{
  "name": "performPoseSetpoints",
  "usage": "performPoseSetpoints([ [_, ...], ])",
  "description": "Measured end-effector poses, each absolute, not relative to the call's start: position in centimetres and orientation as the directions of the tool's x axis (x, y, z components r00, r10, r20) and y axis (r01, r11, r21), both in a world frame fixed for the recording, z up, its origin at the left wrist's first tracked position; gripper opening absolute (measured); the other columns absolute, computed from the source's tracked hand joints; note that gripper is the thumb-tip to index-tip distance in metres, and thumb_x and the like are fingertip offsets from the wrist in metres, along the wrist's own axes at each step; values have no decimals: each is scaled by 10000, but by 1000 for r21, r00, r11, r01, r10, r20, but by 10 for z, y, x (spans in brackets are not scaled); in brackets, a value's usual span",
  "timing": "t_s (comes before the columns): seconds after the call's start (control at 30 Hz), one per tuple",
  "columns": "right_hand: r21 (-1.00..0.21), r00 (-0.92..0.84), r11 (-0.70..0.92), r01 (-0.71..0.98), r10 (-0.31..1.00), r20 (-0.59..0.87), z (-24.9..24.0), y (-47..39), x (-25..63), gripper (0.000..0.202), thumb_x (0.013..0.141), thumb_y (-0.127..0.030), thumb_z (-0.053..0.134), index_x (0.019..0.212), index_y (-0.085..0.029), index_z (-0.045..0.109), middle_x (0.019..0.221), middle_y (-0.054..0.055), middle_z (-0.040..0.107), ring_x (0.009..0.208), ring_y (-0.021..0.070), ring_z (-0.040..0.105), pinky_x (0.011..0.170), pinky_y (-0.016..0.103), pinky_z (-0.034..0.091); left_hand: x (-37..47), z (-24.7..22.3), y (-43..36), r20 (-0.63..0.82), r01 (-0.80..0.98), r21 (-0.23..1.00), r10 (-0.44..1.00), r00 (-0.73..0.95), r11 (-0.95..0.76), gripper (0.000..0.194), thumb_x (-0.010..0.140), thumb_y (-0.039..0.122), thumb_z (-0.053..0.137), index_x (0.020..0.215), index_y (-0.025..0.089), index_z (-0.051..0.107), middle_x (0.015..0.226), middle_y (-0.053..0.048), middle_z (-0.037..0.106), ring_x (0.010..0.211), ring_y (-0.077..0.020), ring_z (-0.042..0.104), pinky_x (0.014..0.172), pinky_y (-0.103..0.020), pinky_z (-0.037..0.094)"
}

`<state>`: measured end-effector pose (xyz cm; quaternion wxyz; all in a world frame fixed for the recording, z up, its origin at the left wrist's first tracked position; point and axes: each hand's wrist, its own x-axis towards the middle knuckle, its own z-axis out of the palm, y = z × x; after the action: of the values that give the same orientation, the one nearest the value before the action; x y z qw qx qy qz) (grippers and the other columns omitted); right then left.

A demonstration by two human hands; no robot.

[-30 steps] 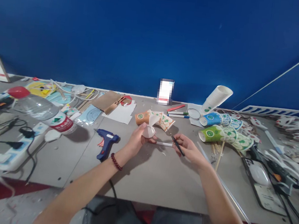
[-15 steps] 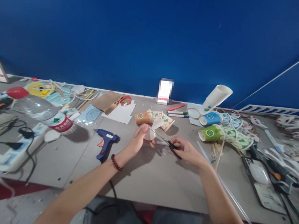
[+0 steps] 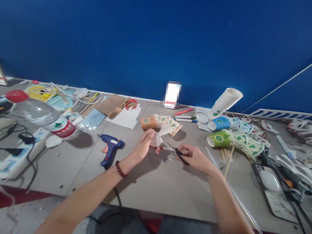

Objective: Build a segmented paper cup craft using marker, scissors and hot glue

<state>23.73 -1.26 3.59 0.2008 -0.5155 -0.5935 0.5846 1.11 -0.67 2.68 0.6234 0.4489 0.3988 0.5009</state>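
Note:
In my left hand (image 3: 143, 145) is a piece of white paper (image 3: 157, 141), its lower part rounded and a loose flap sticking up to the right. My right hand (image 3: 192, 157) grips black-handled scissors (image 3: 181, 155), whose blades point left at the paper's edge. Just behind my hands lie orange-printed paper cups (image 3: 149, 121) on their side, nested together. Below the scissors a small curled white scrap (image 3: 170, 160) rests on the table, and a white stick-like piece (image 3: 167, 149) shows beside my left fingertips.
A blue glue gun (image 3: 110, 147) lies left of my left forearm, near a water bottle (image 3: 47, 117) and a power strip (image 3: 22, 158). Green paper cups (image 3: 218, 139), blue paper cups (image 3: 219, 123) and an upright stack of white cups (image 3: 226, 103) are at the right. Markers (image 3: 185, 120) lie behind.
The loose paper flap has swung down and to the right. The scissors have shifted slightly at the paper's edge; my hands stay nearly in place.

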Motion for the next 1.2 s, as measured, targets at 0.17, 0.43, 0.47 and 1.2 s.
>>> performPoseSetpoints([
  [0.17, -892, -387, -209, 401, 844, -371, 36, -13, 238, 377, 703, -550, 699, 777, -198, 587, 583, -42, 587, 506, 97, 440, 491, 226, 327, 11, 29, -8, -33, -251, 965, 985, 168, 75, 423, 844, 622, 531, 773, 208, 481, 532, 9, 611, 480, -152, 576, 504, -277, 475],
  [0.43, -889, -389, -166, 426, 854, -346, 34, -13, 238, 348, 703, -518, 701, 755, -190, 596, 554, -44, 576, 494, 94, 443, 494, 222, 336, 12, 29, -7, -44, -246, 966, 987, 157, 82, 457, 828, 657, 538, 759, 210, 480, 512, 9, 597, 469, -153, 571, 471, -272, 472],
  [0.47, -892, -390, -160, 423, 856, -339, 33, -13, 238, 339, 701, -509, 703, 751, -189, 601, 552, -43, 578, 497, 95, 447, 496, 222, 337, 12, 30, -7, -43, -244, 966, 987, 158, 81, 463, 827, 663, 535, 755, 209, 479, 511, 8, 596, 465, -151, 568, 468, -271, 471],
  [1.2, -901, -415, -174, 397, 842, -346, 35, -13, 239, 256, 737, -434, 683, 749, -185, 623, 589, -30, 613, 512, 92, 479, 510, 216, 365, 13, 31, -7, -83, -245, 963, 988, 128, 113, 476, 796, 675, 566, 779, 206, 493, 535, 12, 601, 462, -152, 577, 441, -266, 471],
])
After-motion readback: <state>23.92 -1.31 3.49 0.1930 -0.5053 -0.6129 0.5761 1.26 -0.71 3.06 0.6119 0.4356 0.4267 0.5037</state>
